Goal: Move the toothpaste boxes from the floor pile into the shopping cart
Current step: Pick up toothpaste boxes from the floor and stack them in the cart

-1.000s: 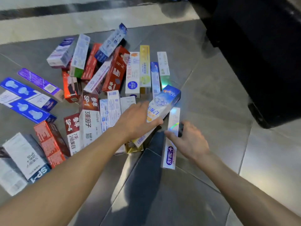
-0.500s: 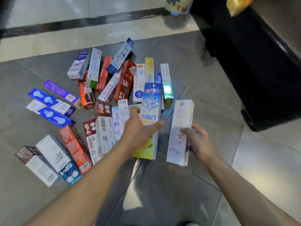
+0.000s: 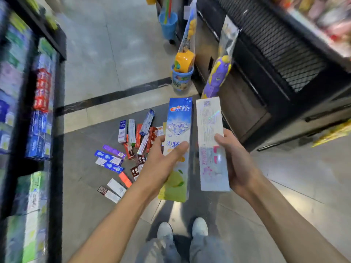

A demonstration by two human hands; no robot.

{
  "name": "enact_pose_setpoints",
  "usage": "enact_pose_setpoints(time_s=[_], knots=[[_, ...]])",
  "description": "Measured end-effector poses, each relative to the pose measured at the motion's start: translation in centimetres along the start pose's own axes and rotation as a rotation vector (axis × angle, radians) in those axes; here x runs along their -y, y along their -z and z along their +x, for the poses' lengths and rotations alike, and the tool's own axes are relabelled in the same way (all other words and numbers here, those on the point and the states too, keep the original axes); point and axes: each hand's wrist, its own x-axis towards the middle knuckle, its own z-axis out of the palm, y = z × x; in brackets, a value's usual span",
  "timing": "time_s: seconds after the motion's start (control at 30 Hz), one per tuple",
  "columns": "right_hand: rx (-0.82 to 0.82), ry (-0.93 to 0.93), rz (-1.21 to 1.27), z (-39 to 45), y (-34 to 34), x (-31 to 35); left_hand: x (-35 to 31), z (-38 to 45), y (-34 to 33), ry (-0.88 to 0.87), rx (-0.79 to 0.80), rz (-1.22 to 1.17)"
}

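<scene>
Hands: left hand (image 3: 161, 164) grips 1 blue Crest box (image 3: 177, 130), right hand (image 3: 237, 164) grips 1 white box (image 3: 210, 133), both upright, side by side. Floor pile (image 3: 131, 145) approx 20 boxes, below w/ 2 shoes (image 3: 199, 227).

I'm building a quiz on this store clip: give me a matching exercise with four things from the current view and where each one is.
Things:
1. Crest box
2. white holographic box
3. floor pile
4. blue bucket

Places:
A. held in the right hand
B. standing on the floor at the foot of the dark counter
C. held in the left hand
D. spread on the grey tiles beyond the hands

Pairs: 1-C, 2-A, 3-D, 4-B
</scene>
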Motion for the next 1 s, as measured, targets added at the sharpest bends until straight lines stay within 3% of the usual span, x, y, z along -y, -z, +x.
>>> enact_pose_setpoints(time_s=[0.2,0.37,0.5,0.73,1.0], knots=[[0.024,0.159,0.096,-14.1,-4.3,12.9,-15.2,-11.6,-3.3,-0.079,0.033,-0.062],[-0.040,0.274,0.216,-23.2,-5.2,16.0,-21.2,-17.8,-5.0,-0.192,0.136,-0.088],[-0.167,0.396,0.350,-29.8,-5.4,15.1,-22.8,-21.2,-6.8,-0.212,0.348,-0.030],[-0.559,0.592,0.561,-44.5,-4.7,9.1,-21.1,-29.9,-12.0,-0.149,0.847,0.033],[-1.015,0.877,0.721,-64.0,-4.7,-1.4,-14.2,-47.9,-19.7,-0.029,1.355,0.224]])
